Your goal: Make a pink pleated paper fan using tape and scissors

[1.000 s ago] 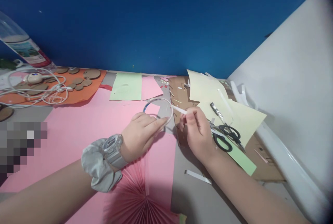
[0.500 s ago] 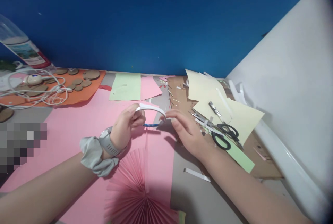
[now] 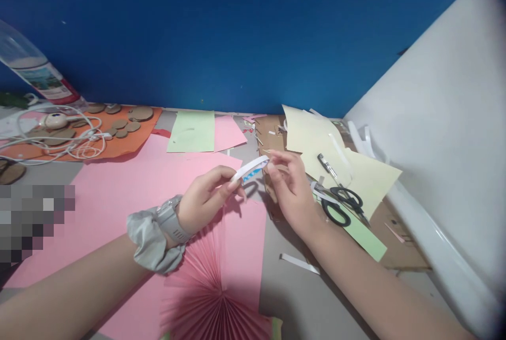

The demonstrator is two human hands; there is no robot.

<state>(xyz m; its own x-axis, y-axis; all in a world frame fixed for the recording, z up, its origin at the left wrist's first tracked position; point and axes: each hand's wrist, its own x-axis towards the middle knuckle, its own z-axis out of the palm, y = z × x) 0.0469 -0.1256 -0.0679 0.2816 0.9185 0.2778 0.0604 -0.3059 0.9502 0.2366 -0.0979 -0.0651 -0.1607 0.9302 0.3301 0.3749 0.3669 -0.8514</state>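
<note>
A thin roll of white tape (image 3: pixel 250 168) with a blue-printed inner side is held up over the desk, tilted almost edge-on. My left hand (image 3: pixel 211 192) grips its left side between thumb and fingers. At the roll's right end, my right hand (image 3: pixel 288 182) has its thumb and fingertips pinched close together on the edge. Whether they hold a loose tape end is too small to tell. Below my left hand lies a pleated pink paper fan (image 3: pixel 215 298), resting on a large pink sheet (image 3: pixel 130 197).
Black-handled scissors (image 3: pixel 336 212) and a pen (image 3: pixel 328 166) lie right, by cream paper (image 3: pixel 356 171) and a green strip (image 3: pixel 367 240). A white strip (image 3: pixel 299 264) lies nearer. Left are cardboard discs (image 3: pixel 140 113), earphone cables (image 3: pixel 93 134) and a bottle (image 3: pixel 43 76). A blue wall (image 3: pixel 253 34) stands behind.
The roll has turned from an open ring to nearly edge-on and shifted right. Both hands moved slightly right, and my right fingers, earlier stretched along the ring, now pinch at its end.
</note>
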